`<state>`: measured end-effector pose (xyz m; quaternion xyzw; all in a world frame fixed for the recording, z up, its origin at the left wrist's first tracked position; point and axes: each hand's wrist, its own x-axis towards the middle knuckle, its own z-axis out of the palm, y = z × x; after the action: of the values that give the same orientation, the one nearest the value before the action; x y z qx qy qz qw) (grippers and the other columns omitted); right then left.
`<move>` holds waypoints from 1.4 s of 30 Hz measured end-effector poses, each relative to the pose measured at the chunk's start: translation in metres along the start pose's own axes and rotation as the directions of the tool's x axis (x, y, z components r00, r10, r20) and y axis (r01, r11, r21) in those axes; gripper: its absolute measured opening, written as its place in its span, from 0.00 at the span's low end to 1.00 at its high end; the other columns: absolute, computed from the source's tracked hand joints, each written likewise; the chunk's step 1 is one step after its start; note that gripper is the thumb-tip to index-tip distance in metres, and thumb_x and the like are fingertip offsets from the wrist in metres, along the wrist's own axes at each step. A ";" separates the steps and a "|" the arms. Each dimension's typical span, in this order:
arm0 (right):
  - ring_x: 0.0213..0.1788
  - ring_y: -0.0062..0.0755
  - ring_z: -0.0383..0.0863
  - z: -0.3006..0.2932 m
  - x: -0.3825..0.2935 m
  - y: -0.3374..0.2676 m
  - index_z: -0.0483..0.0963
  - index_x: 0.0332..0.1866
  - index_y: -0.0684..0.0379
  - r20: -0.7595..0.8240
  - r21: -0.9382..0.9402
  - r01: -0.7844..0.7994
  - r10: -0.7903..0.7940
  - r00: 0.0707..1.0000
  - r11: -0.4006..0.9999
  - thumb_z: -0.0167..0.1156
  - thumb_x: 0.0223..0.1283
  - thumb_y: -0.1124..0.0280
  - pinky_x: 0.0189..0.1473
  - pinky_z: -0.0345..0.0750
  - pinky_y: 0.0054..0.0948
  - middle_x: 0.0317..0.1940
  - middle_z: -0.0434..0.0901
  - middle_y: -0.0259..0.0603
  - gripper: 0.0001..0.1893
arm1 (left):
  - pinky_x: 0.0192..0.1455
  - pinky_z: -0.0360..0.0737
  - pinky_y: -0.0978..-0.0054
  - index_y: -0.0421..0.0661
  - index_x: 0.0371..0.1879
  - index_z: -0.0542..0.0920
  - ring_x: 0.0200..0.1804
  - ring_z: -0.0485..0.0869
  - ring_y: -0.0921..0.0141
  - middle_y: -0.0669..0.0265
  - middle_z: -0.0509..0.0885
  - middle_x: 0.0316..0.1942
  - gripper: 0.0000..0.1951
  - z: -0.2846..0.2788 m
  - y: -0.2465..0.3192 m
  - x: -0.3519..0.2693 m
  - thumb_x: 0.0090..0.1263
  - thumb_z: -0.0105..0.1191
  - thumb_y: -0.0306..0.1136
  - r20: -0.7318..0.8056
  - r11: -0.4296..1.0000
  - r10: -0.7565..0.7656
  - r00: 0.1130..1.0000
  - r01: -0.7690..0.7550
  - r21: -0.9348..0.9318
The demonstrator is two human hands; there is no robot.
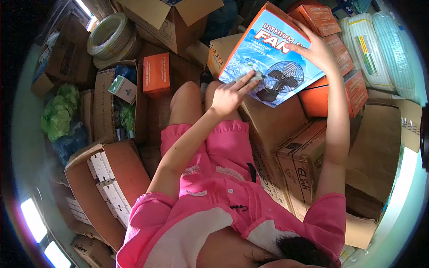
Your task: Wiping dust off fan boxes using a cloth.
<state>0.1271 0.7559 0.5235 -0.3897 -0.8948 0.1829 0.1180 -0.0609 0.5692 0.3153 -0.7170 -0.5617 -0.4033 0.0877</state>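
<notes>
A cardboard fan box [248, 57] with a blue printed front, orange edges and a picture of a black fan is tilted above my right knee. My right hand [313, 50] grips its upper right side, thumb on the printed front and fingers over the edge. Against the lower part of that front, left of the pictured fan, my left hand [231, 95] presses a small greyish cloth [257, 75]. Part of the cloth is hidden under the fingers. Directly behind and below the box are brown cartons [273, 120] and orange boxes [335, 93].
Another orange box [156, 74] stands left of my knees. An open carton [107, 187] of white switch boxes lies at my left. Coiled white tubing [110, 37] rests at the back left, and wrapped coils [372, 50] at the right. An open carton [171, 25] stands ahead.
</notes>
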 end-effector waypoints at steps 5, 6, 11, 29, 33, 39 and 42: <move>0.55 0.40 0.86 -0.003 0.004 0.012 0.72 0.70 0.51 -0.075 -0.080 0.020 -0.026 0.997 0.997 0.67 0.60 0.42 0.57 0.78 0.35 0.53 0.86 0.47 0.37 | 0.55 0.83 0.68 0.48 0.65 0.79 0.52 0.88 0.60 0.57 0.80 0.65 0.22 -0.014 -0.005 -0.005 0.71 0.53 0.20 -0.178 0.872 -0.387 0.905 0.296 -0.391; 0.54 0.41 0.87 -0.004 0.004 0.017 0.73 0.69 0.51 -0.055 -0.049 0.045 -0.048 0.997 0.998 0.65 0.63 0.43 0.56 0.79 0.35 0.51 0.86 0.47 0.34 | 0.55 0.82 0.68 0.44 0.63 0.78 0.49 0.87 0.63 0.56 0.83 0.60 0.18 -0.016 -0.004 -0.009 0.74 0.51 0.23 -0.113 0.730 -0.566 0.816 0.433 -0.528; 0.52 0.45 0.87 -0.006 -0.010 0.021 0.74 0.68 0.52 -0.054 0.041 0.043 -0.041 0.998 0.998 0.65 0.64 0.44 0.54 0.80 0.36 0.50 0.87 0.48 0.32 | 0.40 0.82 0.70 0.45 0.56 0.79 0.33 0.80 0.73 0.64 0.83 0.36 0.13 0.000 -0.024 -0.018 0.81 0.46 0.36 0.438 -0.174 -0.873 0.213 0.702 -0.690; 0.51 0.24 0.79 0.059 -0.010 0.058 0.81 0.55 0.66 -0.237 0.598 -0.117 0.315 0.919 0.793 0.53 0.74 0.42 0.57 0.74 0.27 0.44 0.84 0.37 0.32 | 0.41 0.80 0.75 0.38 0.62 0.80 0.36 0.82 0.75 0.63 0.88 0.41 0.20 -0.177 0.013 0.045 0.72 0.49 0.22 -0.072 0.739 -0.497 0.865 0.378 -0.558; 0.54 0.29 0.80 0.152 -0.007 0.094 0.78 0.61 0.66 0.058 0.727 -0.384 0.507 0.860 0.569 0.51 0.73 0.38 0.59 0.74 0.28 0.50 0.85 0.41 0.36 | 0.41 0.83 0.70 0.47 0.63 0.80 0.36 0.91 0.61 0.42 0.85 0.52 0.23 -0.175 0.021 0.061 0.67 0.52 0.23 -0.031 0.752 -0.515 0.857 0.434 -0.496; 0.54 0.38 0.82 0.161 -0.009 0.112 0.76 0.62 0.74 0.268 0.658 -0.560 0.538 0.799 0.504 0.50 0.70 0.33 0.61 0.75 0.32 0.52 0.84 0.49 0.44 | 0.36 0.78 0.76 0.45 0.59 0.82 0.30 0.82 0.77 0.54 0.86 0.32 0.19 -0.124 -0.009 0.045 0.71 0.49 0.23 0.109 0.581 -0.611 0.784 0.538 -0.612; 0.55 0.40 0.82 0.164 -0.003 0.126 0.78 0.59 0.74 0.198 0.637 -0.514 0.522 0.830 0.575 0.48 0.69 0.31 0.61 0.74 0.34 0.52 0.84 0.52 0.45 | 0.33 0.73 0.80 0.45 0.61 0.81 0.29 0.72 0.82 0.69 0.77 0.24 0.18 -0.110 -0.009 0.054 0.75 0.46 0.23 0.078 0.528 -0.601 0.796 0.468 -0.708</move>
<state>0.1536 0.7938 0.3222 -0.5656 -0.6145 0.5140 0.1956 -0.1189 0.5483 0.4212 -0.4485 -0.5494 -0.6521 -0.2678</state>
